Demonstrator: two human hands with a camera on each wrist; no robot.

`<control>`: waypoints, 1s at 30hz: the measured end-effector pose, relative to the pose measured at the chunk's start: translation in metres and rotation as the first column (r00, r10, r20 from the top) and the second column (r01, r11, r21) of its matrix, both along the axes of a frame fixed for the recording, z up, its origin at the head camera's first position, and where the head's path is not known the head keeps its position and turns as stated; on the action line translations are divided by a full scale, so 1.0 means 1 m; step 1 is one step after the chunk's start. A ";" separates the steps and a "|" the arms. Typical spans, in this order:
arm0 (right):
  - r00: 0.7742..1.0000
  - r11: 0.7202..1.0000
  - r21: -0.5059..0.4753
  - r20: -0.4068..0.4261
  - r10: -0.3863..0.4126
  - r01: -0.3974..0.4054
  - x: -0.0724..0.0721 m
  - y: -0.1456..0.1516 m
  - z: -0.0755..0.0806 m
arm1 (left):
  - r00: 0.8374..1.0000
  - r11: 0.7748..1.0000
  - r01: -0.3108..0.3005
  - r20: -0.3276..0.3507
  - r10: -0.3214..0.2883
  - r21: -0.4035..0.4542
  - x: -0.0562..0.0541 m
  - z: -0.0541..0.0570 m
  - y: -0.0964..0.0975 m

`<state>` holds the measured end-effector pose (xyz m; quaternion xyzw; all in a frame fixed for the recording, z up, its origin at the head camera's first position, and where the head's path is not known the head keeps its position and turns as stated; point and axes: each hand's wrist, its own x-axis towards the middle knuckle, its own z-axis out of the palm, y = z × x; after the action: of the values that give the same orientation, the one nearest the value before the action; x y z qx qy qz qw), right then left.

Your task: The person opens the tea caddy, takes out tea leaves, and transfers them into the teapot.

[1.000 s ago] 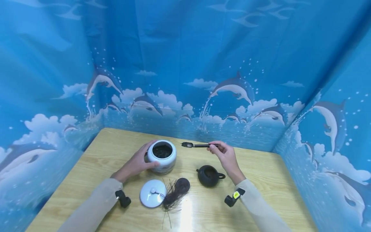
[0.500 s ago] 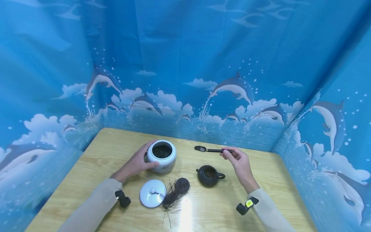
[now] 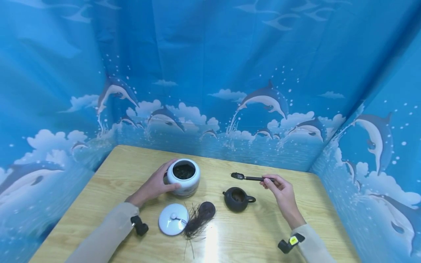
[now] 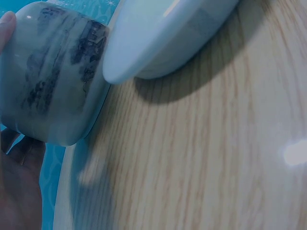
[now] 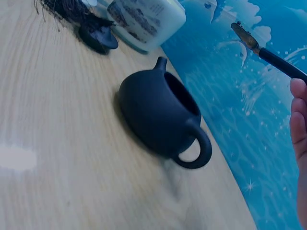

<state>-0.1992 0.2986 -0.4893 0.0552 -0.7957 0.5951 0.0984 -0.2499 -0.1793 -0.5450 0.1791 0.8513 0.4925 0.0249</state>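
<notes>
My left hand (image 3: 160, 181) grips a white lidless jar (image 3: 192, 185) from its left side, thumb on the near side. Dark leaves, like tea, lie inside the jar, and dark printed decoration shows on its wall (image 4: 62, 72) in the left wrist view. My right hand (image 3: 279, 191) pinches the black handle of a small scoop (image 3: 253, 178), its bowl loaded with dark leaves (image 5: 245, 36). The scoop is raised beyond the open black teapot (image 3: 235, 202), its bowl pointing left. The teapot's spout faces left and its handle right; some brownish matter shows inside.
A white knobbed lid (image 3: 171, 223) lies in front of the jar. Beside it sits a small dark round piece (image 3: 208, 209), with a tangle of thin dark strands (image 3: 195, 226) partly over the white lid. A blue dolphin-print curtain (image 3: 210, 91) surrounds the wooden table (image 3: 131, 164).
My right hand has moved right and toward me with the loaded scoop, away from the jar to beyond the teapot. My left hand and the jar have stayed put.
</notes>
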 end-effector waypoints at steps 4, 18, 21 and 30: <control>1.000 1.000 0.012 0.020 -0.024 0.024 0.006 0.006 -0.006 | 1.000 1.000 -0.003 0.001 0.003 -0.004 0.000 0.000 0.000; 0.997 0.997 -0.038 0.051 -0.062 0.064 0.028 0.014 -0.029 | 1.000 1.000 -0.005 0.008 0.005 -0.001 0.000 0.001 0.001; 0.995 0.997 -0.016 0.065 -0.078 0.079 0.030 0.018 -0.033 | 1.000 1.000 -0.004 0.000 0.004 -0.005 0.000 0.000 0.000; 0.996 0.997 0.051 0.062 -0.066 0.063 0.037 0.025 -0.043 | 1.000 1.000 -0.005 -0.007 0.005 -0.005 0.000 -0.001 0.000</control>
<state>-0.1624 0.3233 -0.5321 0.0129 -0.8142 0.5733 0.0910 -0.2504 -0.1793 -0.5461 0.1786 0.8531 0.4898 0.0210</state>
